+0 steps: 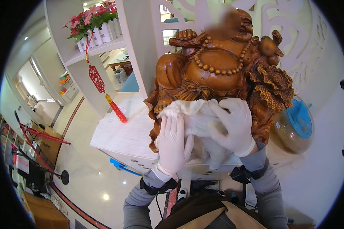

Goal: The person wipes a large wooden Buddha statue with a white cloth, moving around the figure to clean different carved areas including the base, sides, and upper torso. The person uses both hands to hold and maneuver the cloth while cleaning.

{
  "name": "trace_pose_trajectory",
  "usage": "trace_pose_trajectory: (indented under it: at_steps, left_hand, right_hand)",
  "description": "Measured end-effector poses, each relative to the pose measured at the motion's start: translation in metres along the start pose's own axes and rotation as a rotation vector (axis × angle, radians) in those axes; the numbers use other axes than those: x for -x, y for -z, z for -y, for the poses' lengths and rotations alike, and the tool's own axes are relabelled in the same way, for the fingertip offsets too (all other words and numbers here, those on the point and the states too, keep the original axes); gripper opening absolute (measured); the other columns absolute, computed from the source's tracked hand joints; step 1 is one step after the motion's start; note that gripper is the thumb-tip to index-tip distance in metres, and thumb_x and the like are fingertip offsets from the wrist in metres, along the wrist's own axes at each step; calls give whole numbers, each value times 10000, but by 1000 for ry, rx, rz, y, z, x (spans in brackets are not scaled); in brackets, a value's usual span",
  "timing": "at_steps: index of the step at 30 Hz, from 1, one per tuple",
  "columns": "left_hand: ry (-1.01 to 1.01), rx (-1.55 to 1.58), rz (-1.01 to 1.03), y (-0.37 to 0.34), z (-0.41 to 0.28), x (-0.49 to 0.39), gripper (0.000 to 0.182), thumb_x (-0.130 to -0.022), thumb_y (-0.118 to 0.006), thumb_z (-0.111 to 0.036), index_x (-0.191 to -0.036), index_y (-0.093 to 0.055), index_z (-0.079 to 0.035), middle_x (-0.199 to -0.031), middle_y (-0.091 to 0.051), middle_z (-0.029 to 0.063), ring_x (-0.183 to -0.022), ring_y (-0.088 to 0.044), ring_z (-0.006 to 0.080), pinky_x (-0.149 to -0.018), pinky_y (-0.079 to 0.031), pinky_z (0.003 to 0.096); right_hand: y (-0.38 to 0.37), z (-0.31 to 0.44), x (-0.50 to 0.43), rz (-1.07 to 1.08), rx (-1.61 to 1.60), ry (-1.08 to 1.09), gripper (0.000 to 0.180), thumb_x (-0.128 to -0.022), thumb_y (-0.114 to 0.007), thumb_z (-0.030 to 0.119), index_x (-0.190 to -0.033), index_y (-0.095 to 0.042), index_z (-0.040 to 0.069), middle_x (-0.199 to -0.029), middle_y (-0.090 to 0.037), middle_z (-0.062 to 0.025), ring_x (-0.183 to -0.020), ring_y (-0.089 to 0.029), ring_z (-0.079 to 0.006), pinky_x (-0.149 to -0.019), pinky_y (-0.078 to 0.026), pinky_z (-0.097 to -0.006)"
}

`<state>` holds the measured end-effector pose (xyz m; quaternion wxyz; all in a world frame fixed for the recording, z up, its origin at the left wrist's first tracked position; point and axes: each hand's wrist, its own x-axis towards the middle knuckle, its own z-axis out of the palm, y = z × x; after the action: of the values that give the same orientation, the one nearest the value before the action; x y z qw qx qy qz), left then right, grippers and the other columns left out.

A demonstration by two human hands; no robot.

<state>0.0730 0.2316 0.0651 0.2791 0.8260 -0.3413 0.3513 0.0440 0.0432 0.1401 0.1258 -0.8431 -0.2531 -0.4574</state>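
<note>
A glossy brown carved statue of a laughing Buddha (pixel 218 83) with a bead necklace sits on a white cabinet top (pixel 123 126). Across the statue's lower front lies a bunched white cloth (pixel 197 123) with a fluffy edge. My left hand (pixel 172 143), in a white glove, holds part of this cloth against the statue's lower left, fingers straight and together. Gloved in white as well, my right hand (pixel 235 123) grips the cloth's right part with bent fingers. Cloth and hands hide the middle of the statue's base.
A glass bowl (pixel 292 131) with a blue object inside stands right of the statue. A red tassel ornament (pixel 97 78) hangs from the white shelf (pixel 96 50) at left, below artificial flowers (pixel 93 15). Cabinet drawers (pixel 137 163) face me.
</note>
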Motion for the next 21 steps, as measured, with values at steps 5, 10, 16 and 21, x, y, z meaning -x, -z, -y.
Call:
trace_pose_trajectory:
  at_steps: [5,10,16,21]
  left_hand:
    - [-125,33,147,6,24,-47,583,-846,-554,-187,-1340,-403,84,-1342,-453,275,-1260,-422,433,-1119,-272,500]
    - [-134,-98,77,16,27,-66,559,-821,-595,-208,-1328,-473,-7,-1292,-532,167,-1237,-477,350,-1081,-347,422]
    - [-10,-391,88,19,23,-54,579,-749,-623,-96,-1310,-491,-54,-1257,-558,108,-1118,-535,310,-946,-440,399]
    - [-99,-295,13,30,32,-49,443,-749,-645,-69,-1187,-575,-54,-1098,-612,107,-971,-574,309,-810,-470,381]
  right_hand:
    - [-5,12,1,65,76,120,419,-763,-665,150,-1166,-622,43,-1055,-562,-76,-990,-548,-274,-852,-412,-424]
    - [-7,18,6,151,80,268,405,-780,-569,189,-1159,-607,50,-1118,-548,-76,-1072,-524,-237,-941,-406,-391]
    - [-6,14,22,125,114,292,400,-750,-620,157,-1137,-657,64,-1120,-587,-36,-1035,-555,-190,-892,-438,-351]
    - [-8,14,31,161,63,452,364,-767,-599,180,-1092,-677,35,-1052,-613,-51,-988,-564,-192,-818,-467,-325]
